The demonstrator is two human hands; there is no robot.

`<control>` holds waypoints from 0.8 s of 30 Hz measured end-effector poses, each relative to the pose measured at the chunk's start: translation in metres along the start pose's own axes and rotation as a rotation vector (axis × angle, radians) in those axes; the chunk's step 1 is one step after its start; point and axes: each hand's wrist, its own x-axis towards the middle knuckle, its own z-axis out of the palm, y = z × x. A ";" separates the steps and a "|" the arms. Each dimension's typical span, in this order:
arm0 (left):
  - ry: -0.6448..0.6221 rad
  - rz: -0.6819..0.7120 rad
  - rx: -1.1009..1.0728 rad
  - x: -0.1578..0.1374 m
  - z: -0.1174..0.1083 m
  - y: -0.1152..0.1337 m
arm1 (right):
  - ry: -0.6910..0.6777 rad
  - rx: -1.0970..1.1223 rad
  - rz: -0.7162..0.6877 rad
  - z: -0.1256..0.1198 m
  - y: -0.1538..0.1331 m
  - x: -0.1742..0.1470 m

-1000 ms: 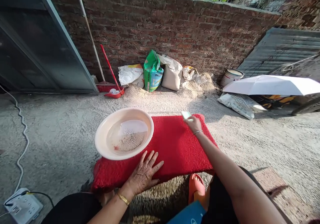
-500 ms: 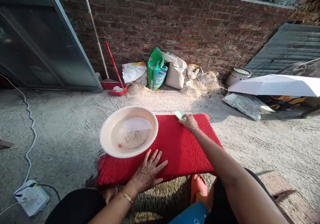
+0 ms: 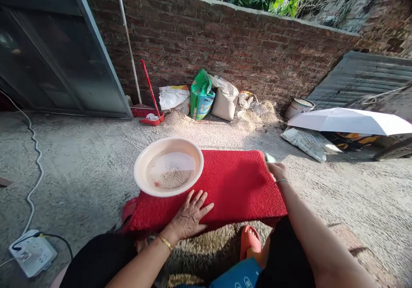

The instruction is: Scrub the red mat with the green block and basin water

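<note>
A red fuzzy cloth (image 3: 234,180) covers a low bench or table in front of me. My left hand (image 3: 189,217) lies flat on its near edge, fingers spread and holding nothing. Closed around a pale green flat block (image 3: 269,158), my right hand (image 3: 278,172) is at the cloth's right edge. The block is mostly covered by the fingers, so I cannot tell its exact kind. A pale plastic basin (image 3: 138,174) of water stands on the left part of the cloth, just beyond my left hand.
A white power strip (image 3: 34,253) with cables lies on the concrete at left. Along the brick wall (image 3: 257,43) stand a red dustpan (image 3: 152,118), a green bag (image 3: 201,99), a whitish sack (image 3: 224,101) and a bucket (image 3: 300,107). A white umbrella (image 3: 350,120) is at right.
My right hand has moved right with the pale green block, from the top of the cloth to its right edge. My left hand stays flat on the cloth. The view has tilted up slightly.
</note>
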 end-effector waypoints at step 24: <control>-0.019 -0.017 -0.052 -0.002 0.000 0.001 | -0.280 -0.260 -0.269 0.014 0.033 -0.076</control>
